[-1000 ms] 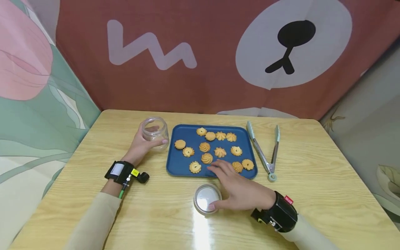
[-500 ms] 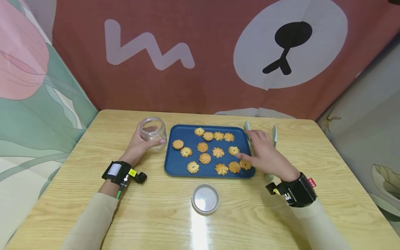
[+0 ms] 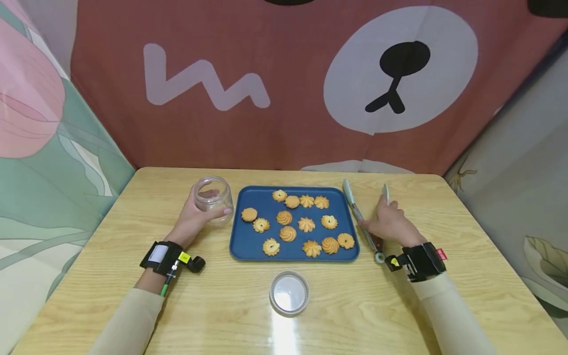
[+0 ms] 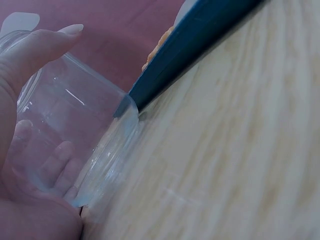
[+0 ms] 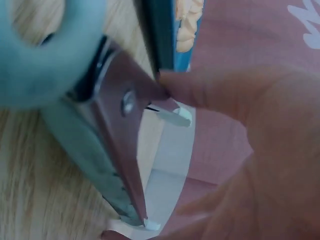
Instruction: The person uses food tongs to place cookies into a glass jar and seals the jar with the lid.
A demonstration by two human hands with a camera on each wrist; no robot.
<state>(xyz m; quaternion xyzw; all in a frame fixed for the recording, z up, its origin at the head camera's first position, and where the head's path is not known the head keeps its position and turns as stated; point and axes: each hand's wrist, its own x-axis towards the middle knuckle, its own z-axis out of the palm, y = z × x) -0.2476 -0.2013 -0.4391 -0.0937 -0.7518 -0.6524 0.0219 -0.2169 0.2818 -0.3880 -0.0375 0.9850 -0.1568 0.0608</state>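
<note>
Tongs (image 3: 354, 203), spread wide, beside tray edge (image 3: 351, 222)

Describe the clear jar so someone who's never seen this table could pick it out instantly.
On the wooden table, find the blue tray of cookies. Left of it in the head view, the left hand grips the clear jar, its mouth uncovered. Unlike the shallow round lid in front of the tray, it is deep-walled, with the hand showing through its side.
</note>
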